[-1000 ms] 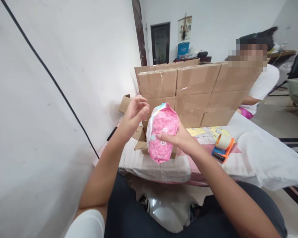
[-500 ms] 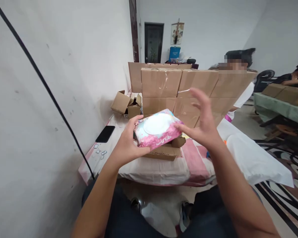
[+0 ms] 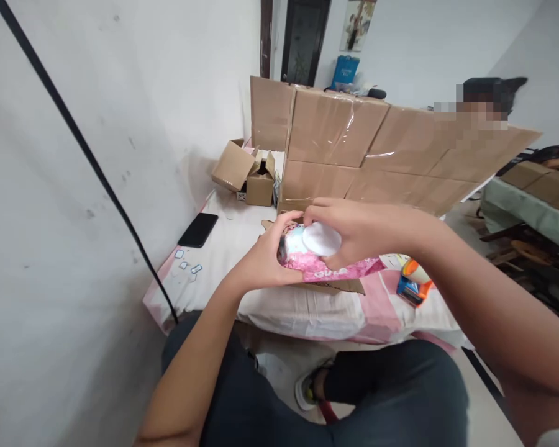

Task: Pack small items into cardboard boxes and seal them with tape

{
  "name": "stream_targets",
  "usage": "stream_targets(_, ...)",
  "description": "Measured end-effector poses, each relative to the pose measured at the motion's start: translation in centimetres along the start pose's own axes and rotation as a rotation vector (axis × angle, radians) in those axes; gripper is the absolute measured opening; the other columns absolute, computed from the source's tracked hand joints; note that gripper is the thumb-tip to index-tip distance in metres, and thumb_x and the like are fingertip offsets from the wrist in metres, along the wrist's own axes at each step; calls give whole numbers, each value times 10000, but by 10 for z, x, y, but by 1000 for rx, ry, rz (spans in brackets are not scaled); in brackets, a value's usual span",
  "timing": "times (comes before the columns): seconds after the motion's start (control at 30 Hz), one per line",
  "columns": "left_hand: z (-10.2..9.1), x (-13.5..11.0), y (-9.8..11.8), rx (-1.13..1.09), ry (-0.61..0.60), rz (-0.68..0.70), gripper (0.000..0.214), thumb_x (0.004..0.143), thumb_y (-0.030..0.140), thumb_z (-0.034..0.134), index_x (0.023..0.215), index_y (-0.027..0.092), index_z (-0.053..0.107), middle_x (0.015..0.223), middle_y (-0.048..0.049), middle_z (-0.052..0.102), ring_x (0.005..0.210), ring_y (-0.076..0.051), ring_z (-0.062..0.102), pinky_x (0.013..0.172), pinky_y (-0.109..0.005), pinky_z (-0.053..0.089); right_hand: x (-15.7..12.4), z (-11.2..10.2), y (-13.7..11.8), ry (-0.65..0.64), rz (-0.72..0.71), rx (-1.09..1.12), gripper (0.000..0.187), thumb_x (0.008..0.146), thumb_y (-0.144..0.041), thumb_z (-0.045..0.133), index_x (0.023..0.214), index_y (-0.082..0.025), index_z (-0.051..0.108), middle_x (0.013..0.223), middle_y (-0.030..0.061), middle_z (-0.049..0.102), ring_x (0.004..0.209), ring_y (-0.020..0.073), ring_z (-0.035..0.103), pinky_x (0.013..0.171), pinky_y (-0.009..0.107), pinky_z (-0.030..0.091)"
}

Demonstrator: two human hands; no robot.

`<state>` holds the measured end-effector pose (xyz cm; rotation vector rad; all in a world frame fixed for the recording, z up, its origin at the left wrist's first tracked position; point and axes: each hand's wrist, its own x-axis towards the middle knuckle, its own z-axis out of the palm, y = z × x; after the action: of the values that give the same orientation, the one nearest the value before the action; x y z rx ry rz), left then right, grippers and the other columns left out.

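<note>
A pink and pale blue pack of wet wipes (image 3: 354, 269) with a white oval lid (image 3: 320, 239) is held above the table. My left hand (image 3: 263, 256) clasps its left end, thumb along the front edge and fingers behind. Over the top comes my right hand (image 3: 361, 228), its curled fingers and thumb gripping the pack around the lid and hiding part of it. Just below the pack is an open cardboard box (image 3: 351, 287), mostly covered by the pack and hands.
Taped cardboard panels (image 3: 338, 130) stand across the table's back, a person's head (image 3: 487, 102) beyond. Left are a black phone (image 3: 198, 230) and small cartons (image 3: 261, 188). An orange and blue tape dispenser (image 3: 413, 284) sits right, near the table's front edge. A wall borders the left.
My right hand, spread open beside the pack's right end, has come over the top and closed around the lid. The view has shifted, and the tape dispenser now shows more fully.
</note>
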<state>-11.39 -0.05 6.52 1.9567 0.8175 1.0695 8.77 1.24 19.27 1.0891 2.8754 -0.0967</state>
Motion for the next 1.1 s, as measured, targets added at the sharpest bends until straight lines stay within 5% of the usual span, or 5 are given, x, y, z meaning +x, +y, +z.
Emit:
stream_targets(0.2, -15, 3, -32, 140, 95, 58, 840, 775, 479, 744, 1484, 351, 313, 1490, -100, 353, 1339, -317, 421, 1025, -426, 452, 7, -7, 18, 25, 55, -39, 439, 685, -393, 769, 1034, -200, 583, 962, 50, 611, 804, 209, 561, 627, 290, 371)
stream_targets(0.47, -34, 1, -82, 184, 372, -189, 522, 855, 521, 625, 1294, 261, 512, 1269, -90, 566, 1114, -236, 569, 869, -358, 459, 33, 17, 46, 42, 92, -92, 473, 686, -433, 772, 1037, -190, 569, 1003, 74, 602, 812, 221, 566, 613, 295, 360)
stream_targets(0.7, -15, 7, -86, 83, 409, -393, 267, 805, 344, 664, 1033, 254, 558, 718, 43, 608, 735, -176, 595, 754, -327, 441, 59, 63, 59, -158, 88, -193, 421, 681, -439, 745, 985, -184, 605, 946, 86, 616, 752, 229, 584, 555, 301, 350)
stream_targets(0.83, -13, 10, -85, 70, 400, -354, 243, 802, 275, 630, 1028, 256, 542, 659, 66, 561, 666, -154, 553, 690, -301, 414, 71, 97, 61, -249, 79, -191, 459, 700, -453, 739, 1051, -171, 650, 954, 107, 668, 779, 272, 634, 604, 334, 406)
stream_targets(1.1, -15, 8, -83, 112, 379, -340, 230, 812, 254, 611, 1034, 253, 553, 698, 52, 557, 670, -149, 552, 650, -289, 392, 87, 137, 53, -346, 31, -228, 339, 725, -131, 646, 1062, -138, 680, 1012, 150, 726, 827, 314, 700, 608, 346, 441)
